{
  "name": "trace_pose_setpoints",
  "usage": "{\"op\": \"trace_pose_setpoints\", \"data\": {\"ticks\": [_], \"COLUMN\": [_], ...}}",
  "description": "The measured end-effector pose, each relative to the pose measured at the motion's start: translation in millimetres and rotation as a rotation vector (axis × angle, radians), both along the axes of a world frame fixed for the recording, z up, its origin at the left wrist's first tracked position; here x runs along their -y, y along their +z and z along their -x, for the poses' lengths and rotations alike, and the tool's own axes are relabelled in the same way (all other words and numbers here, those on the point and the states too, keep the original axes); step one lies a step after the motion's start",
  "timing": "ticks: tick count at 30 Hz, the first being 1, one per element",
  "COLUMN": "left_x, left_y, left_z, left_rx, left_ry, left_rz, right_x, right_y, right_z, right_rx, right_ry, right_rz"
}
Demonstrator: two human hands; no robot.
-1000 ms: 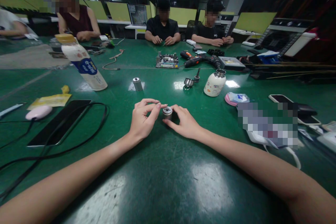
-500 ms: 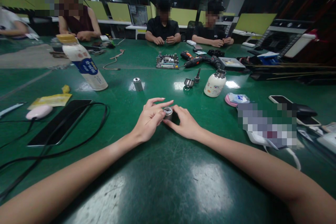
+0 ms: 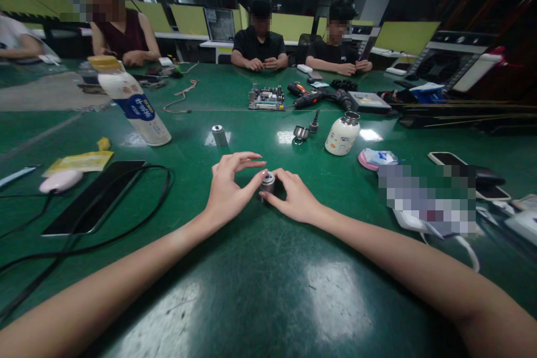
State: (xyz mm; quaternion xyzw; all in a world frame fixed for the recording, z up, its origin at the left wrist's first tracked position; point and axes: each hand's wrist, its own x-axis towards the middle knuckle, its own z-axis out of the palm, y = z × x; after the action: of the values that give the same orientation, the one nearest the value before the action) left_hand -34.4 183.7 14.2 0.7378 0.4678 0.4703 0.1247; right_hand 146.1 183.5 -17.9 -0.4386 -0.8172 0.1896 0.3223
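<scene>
A small silver metal cylinder, which looks like a small motor, stands upright on the green table in front of me. My right hand grips its side between thumb and fingers. My left hand is open beside it, fingers stretched and apart, with the thumb tip at the cylinder's top rim. Farther off, to the left, a second grey cylinder of similar shape stands alone. Beyond my right hand are a steel cup-like lid with a ring, a dark stopper-like piece and a white open flask.
On the left are a milk-tea bottle, a dark tablet with a black cable and a pale mouse. Farther back lie a circuit board and power drills. A phone lies at right. Several people sit across the table.
My left hand has opened out, its palm moving left and its fingers lifting away from the cylinder. The thumb stays near the top. My right hand keeps its grip.
</scene>
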Motion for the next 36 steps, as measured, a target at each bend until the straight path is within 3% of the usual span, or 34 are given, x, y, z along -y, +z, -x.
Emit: {"op": "trace_pose_setpoints", "data": {"ticks": [5, 12, 16, 21, 28, 31, 36], "left_x": [-0.9, -3.9, -13.2, -19.4, -13.2, -6.5, 0.9], "left_y": [0.0, -5.7, -19.4, -29.4, -15.7, -8.8, -5.1], "left_z": [-2.8, 1.4, 9.4, 14.0, 8.6, 3.0, -3.6], "left_rx": [-0.033, 0.022, -0.084, -0.117, 0.057, 0.156, 0.119], "left_ry": [-0.094, 0.118, 0.107, 0.091, 0.11, 0.036, -0.095], "left_rz": [0.005, 0.018, 0.194, 0.171, 0.039, -0.008, 0.067], "right_x": [0.3, 1.5, 2.3, 2.6, 1.8, 1.5, 1.2], "right_y": [-1.3, 0.3, 2.0, 3.3, 1.7, 1.2, -0.3], "right_z": [1.1, 0.1, 0.0, 0.2, -0.3, 0.0, 0.8], "right_rx": [0.021, -0.01, -0.012, -0.013, -0.009, -0.005, 0.009], "right_ry": [-0.025, -0.004, -0.003, -0.007, -0.005, -0.006, -0.015], "right_rz": [-0.013, -0.003, 0.011, 0.018, 0.012, 0.011, -0.006]}}
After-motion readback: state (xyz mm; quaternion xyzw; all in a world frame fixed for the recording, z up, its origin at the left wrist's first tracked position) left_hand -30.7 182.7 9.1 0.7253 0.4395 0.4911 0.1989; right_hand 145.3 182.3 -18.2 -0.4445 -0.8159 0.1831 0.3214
